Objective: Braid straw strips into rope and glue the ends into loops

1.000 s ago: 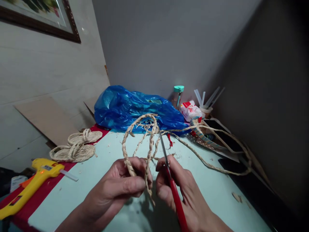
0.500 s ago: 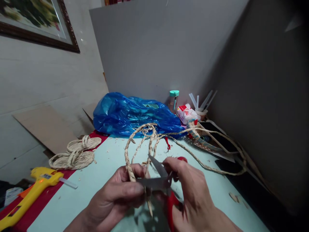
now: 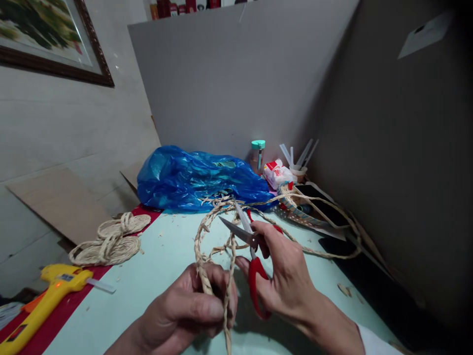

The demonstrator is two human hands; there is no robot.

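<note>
1. Foreground, lower centre: the left hand (image 3: pixel 190 304) pinched a braided cord (image 3: pixel 199 244) between thumb and fingers; its loop rose above the grip, and one length hung to the bottom edge of the frame.
2. Right of centre: the right hand (image 3: pixel 286 266) held red-handled scissors (image 3: pixel 253 240), fingers in the grips and blades parted. The blades overlapped the cord in view; whether they touched it could not be told.
3. Step in hand, as judged: trimming the braid. A next cut would call for a steady left hold, with the blades set on the chosen strand, clear of the fingertips.
4. Lower left: a yellow glue gun (image 3: pixel 62 286) lay with a translucent stick at its nozzle; just beyond, coiled cord (image 3: pixel 113 241) lay in tied bundles at the edge of the pale counter (image 3: pixel 166 256).
5. Right of centre, farther back: a striped-rimmed container (image 3: pixel 284 195) held a dark, rounded item, not identifiable.
6. Centre, behind the loop: a crumpled blue bag (image 3: pixel 199 177) lay with pale scraps along its near edge; its contents could not be made out.
7. Farthest back, right of centre: a small cup (image 3: pixel 298 172) held translucent sticks (image 3: pixel 305 153) upright and leaning; left of it stood a turquoise-lidded jar (image 3: pixel 257 157), contents unclear.
</note>
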